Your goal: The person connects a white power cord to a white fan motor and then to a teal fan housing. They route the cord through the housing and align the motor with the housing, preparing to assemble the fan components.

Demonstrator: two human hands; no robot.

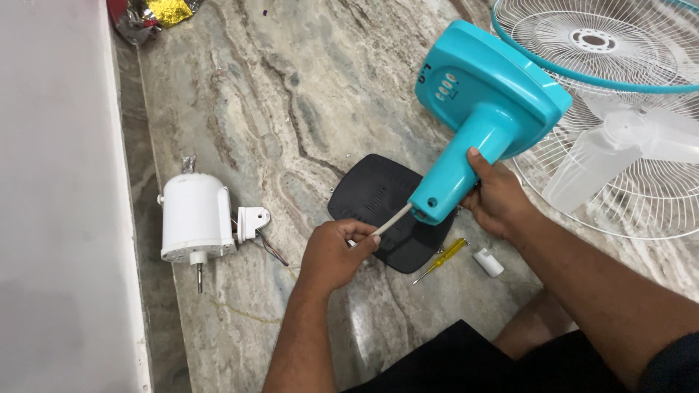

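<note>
My right hand (499, 200) grips the neck of a turquoise fan base (484, 98), which is tilted off the marble floor. My left hand (335, 251) pinches a white cable (393, 218) that comes out of the open lower end of the neck. Under both hands lies a black ribbed cover plate (371, 196). A yellow-handled screwdriver (442, 258) and a small white cylinder (488, 262) lie on the floor just below my right hand.
A white fan motor (195, 218) with its shaft and loose wires lies at the left near a white wall. White wire grilles (619, 44) and a translucent fan blade (619, 149) lie at the right. Shiny crumpled foil (149, 14) sits top left.
</note>
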